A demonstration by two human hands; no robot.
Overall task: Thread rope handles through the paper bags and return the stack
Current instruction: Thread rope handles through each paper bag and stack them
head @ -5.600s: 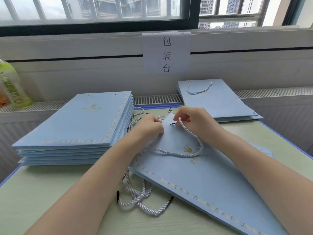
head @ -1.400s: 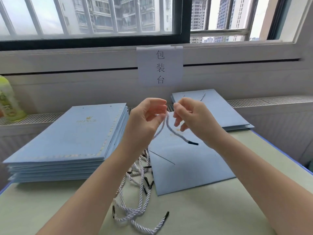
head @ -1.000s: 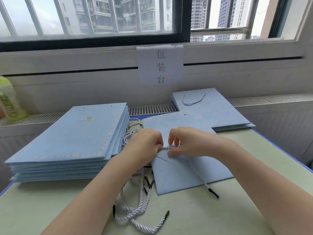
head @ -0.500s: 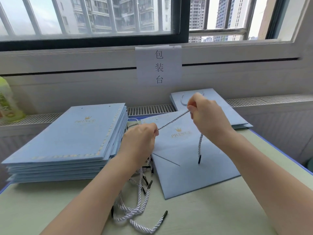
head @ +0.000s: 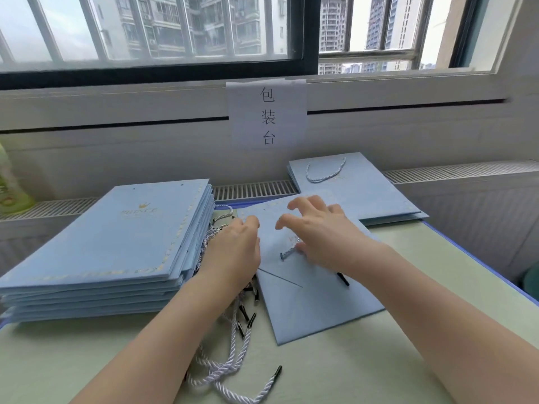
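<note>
One rope taut between raised hands half a second ago has been dropped onto the bag lying mid-bench. The right hand is spread open above it, holding nothing. The left hand is laid at the bag's left edge, its grip unreadable; threading looks barely begun.

Your right hand is motion-blurred and hides most of the rope; the bottle is cut off at the left edge.

Two hands, two bag stacks and one loose bag. One paper sign, one bottle (ropes too tangled to count)
</note>
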